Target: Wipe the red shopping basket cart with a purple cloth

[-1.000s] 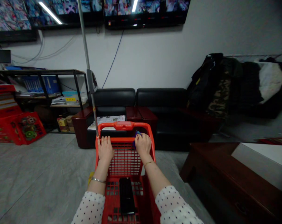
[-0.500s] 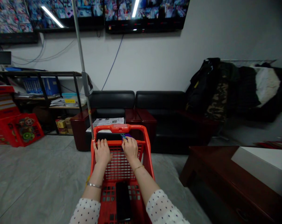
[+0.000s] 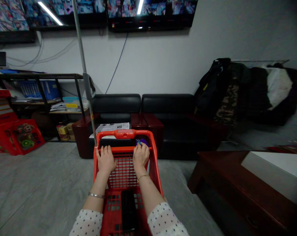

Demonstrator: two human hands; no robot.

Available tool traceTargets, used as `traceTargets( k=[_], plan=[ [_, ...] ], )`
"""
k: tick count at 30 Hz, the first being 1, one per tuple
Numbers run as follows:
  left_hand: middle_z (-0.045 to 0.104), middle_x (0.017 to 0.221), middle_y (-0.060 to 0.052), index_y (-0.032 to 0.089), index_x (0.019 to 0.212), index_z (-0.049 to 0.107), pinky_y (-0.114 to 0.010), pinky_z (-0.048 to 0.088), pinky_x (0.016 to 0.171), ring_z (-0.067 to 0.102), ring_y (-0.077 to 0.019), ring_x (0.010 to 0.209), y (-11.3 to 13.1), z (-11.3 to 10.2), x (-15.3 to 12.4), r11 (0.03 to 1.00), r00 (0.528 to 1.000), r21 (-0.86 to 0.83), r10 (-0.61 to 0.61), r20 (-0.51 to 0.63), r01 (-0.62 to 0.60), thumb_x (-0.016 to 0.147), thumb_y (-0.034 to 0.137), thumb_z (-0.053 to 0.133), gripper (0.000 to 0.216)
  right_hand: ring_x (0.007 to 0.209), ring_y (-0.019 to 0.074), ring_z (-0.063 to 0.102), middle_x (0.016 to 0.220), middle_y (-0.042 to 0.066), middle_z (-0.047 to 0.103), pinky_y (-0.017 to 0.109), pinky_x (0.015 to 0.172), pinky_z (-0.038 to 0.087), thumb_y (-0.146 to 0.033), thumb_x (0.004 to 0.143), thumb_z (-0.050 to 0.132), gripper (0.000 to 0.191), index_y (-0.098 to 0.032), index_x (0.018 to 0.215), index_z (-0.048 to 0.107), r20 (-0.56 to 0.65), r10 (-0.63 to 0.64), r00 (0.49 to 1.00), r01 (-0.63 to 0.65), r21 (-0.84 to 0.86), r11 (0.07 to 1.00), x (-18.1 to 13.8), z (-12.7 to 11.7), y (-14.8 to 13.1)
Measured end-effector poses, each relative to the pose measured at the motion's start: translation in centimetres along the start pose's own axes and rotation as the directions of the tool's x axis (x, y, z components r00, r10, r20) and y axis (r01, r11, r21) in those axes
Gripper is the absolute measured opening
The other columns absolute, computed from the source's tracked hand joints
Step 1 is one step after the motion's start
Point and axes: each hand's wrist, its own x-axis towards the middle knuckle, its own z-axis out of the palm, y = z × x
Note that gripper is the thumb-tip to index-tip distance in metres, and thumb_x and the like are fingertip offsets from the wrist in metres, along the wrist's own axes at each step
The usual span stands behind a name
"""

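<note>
A red plastic shopping cart (image 3: 152, 164) stands right in front of me on the grey floor. My left hand (image 3: 105, 160) rests on its upper red bar with the fingers curled over it. On the same bar, further right, my right hand (image 3: 140, 155) is closed around a small blue and purple object (image 3: 141, 142). A flat black object (image 3: 128, 209) lies in the cart's seat section between my forearms. A metal pole (image 3: 82, 62) rises from the cart's left corner.
Black leather sofas (image 3: 168, 108) with dark red armrests stand ahead, papers (image 3: 112, 127) on the left seat. A dark wooden table (image 3: 239, 186) sits at the right. Shelves (image 3: 40, 95) and red boxes (image 3: 17, 136) stand at the left. Dark coats (image 3: 237, 88) hang at the right.
The cart and I have shifted slightly left and closer to the sofas. My right hand slid left along the bar, then back a little right. Both hands stay on the bar.
</note>
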Motion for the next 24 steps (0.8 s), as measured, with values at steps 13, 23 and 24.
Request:
traceTargets(
  k=[13,23,24],
  plan=[
    [0.044,0.149,-0.016,0.011,0.144,0.038,-0.051,0.014,0.12,0.033,-0.0302,0.143,-0.7,0.4,0.0,0.999,0.999,-0.018,0.032,-0.016,-0.032,0.075,0.032,0.063,0.076,0.088,0.0205,0.053,0.096,0.011,0.065,0.034,0.08,0.041,-0.015,0.094,0.042,0.027,-0.017,0.091,0.068,0.018,-0.115,0.993,0.116,-0.075,0.99,1.2,-0.7,2.2],
    [0.046,0.148,-0.017,0.01,0.144,0.039,-0.053,0.012,0.119,0.034,-0.0316,0.142,-0.2,0.2,-0.2,0.999,0.998,-0.016,0.045,-0.038,-0.046,0.075,0.026,0.06,0.073,0.081,0.0192,0.05,0.086,0.006,0.062,0.034,0.075,0.039,-0.019,0.094,0.049,0.019,-0.021,0.086,0.066,0.231,-0.427,0.874,0.429,0.047,0.902,-0.4,-0.3,-5.6],
    [0.046,0.148,-0.017,0.011,0.144,0.039,-0.052,0.013,0.119,0.034,-0.0308,0.142,-0.3,0.3,-0.3,0.998,0.997,-0.024,0.054,-0.046,-0.055,0.076,0.024,0.058,0.072,0.083,0.0195,0.05,0.087,0.006,0.062,0.034,0.076,0.039,-0.02,0.094,0.05,0.018,-0.021,0.088,0.067,0.23,-0.443,0.867,0.441,0.061,0.895,-0.8,-0.3,-6.0]
  ],
)
